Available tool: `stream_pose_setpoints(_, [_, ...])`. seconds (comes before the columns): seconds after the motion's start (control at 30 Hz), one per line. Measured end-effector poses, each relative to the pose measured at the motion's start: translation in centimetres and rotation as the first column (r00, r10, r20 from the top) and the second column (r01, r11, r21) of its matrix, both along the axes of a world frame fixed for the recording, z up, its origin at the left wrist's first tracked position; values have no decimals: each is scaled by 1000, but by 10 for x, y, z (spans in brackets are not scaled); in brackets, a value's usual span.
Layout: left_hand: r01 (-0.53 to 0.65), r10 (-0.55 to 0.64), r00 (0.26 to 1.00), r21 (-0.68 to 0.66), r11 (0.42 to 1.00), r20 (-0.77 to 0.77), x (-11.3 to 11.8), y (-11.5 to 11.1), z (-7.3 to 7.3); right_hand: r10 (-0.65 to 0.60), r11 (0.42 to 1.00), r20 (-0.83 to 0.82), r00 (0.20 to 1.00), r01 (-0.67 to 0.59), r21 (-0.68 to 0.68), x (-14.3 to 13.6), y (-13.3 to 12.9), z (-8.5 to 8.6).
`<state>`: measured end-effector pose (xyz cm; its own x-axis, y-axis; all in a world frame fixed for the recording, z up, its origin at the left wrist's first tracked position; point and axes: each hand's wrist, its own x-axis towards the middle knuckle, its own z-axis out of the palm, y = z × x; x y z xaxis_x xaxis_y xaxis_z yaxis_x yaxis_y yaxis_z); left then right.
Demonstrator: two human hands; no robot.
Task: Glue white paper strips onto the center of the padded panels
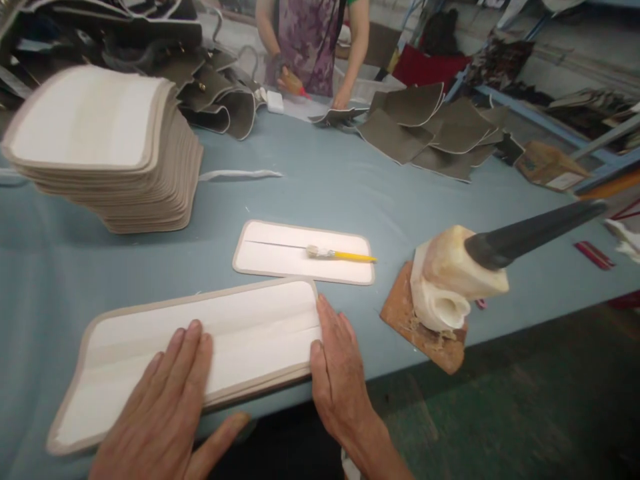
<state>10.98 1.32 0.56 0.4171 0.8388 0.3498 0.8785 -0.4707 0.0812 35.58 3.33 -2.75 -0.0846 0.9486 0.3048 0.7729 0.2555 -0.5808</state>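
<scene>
A flat white panel with beige edging (240,333) lies at the near edge of the blue table (325,180). My left hand (167,407) rests flat on its near left part, fingers spread. My right hand (337,370) presses flat against the panel's right end, thumb at its edge. Neither hand holds anything. Just beyond lies a smaller white panel (280,257) with a yellow-handled brush (340,254) resting on it.
A tall stack of similar panels (105,147) stands at left. A glue-crusted pot with a black handle (460,273) sits on a brown board at right. Grey-brown cut pieces (430,127) lie far right, where another person (310,47) works across the table.
</scene>
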Motion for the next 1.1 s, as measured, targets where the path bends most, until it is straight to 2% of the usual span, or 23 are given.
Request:
stream_pose_setpoints(0.2, [135, -133, 981, 6, 991, -138, 41, 18, -1, 8, 1000, 10, 1000, -8, -3, 1, 2, 1])
stream_pose_setpoints(0.4, [198, -199, 959, -29, 980, -200, 70, 32, 0, 19, 999, -25, 999, -20, -31, 5, 1, 3])
stream_pose_setpoints(0.6, [244, -254, 946, -74, 967, -201, 72, 40, 2, 55, 994, -67, 996, -60, -90, 10, -2, 8])
stream_pose_setpoints(0.77, [293, -309, 938, -115, 949, -158, 81, 48, 1, 51, 992, -64, 997, -58, -108, 10, -1, 5])
stream_pose_setpoints(0.93, [264, -292, 951, -221, 939, -105, 98, 51, 3, 64, 993, -90, 994, -73, -97, 9, 1, -3])
stream_pose_setpoints(1.1, [259, -320, 940, -363, 895, -116, 98, 46, 17, 21, 998, -128, 991, -29, -63, 10, -3, -20])
